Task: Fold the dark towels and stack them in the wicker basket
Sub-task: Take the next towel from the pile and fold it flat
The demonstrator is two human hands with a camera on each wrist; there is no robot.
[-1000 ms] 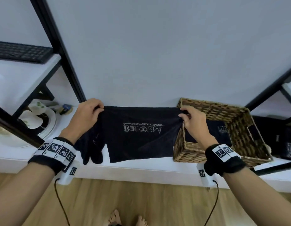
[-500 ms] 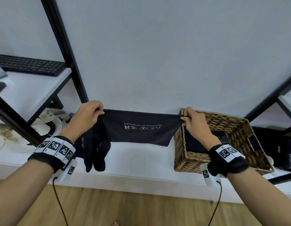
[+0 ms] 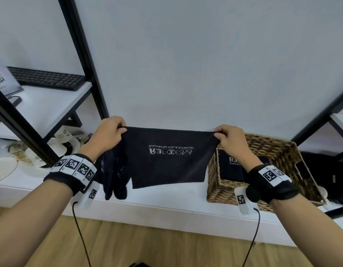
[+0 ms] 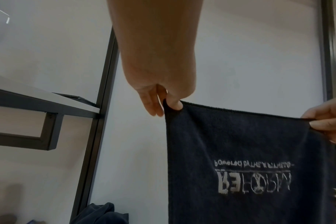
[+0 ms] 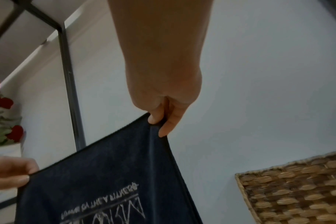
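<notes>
A dark navy towel [image 3: 166, 166] with a white logo hangs in the air above the white shelf, stretched flat between both hands. My left hand [image 3: 109, 135] pinches its top left corner [image 4: 173, 106]. My right hand [image 3: 228, 139] pinches the top right corner [image 5: 155, 125]. More dark towels [image 3: 113, 176] hang bunched below my left wrist. The wicker basket [image 3: 267, 149] stands at the right on the shelf, with folded dark towels [image 3: 230, 166] inside it.
Black shelf posts [image 3: 84, 60] rise left of the towel. A keyboard [image 3: 47, 79] lies on the upper left shelf. White dishes [image 3: 57, 149] sit at the far left of the white shelf [image 3: 166, 197]. Dark items [image 3: 320, 166] lie right of the basket. Wooden floor lies below.
Both hands have lifted the towel and pulled it taut. Its lower part, swung up half a second ago, hangs down flat again.
</notes>
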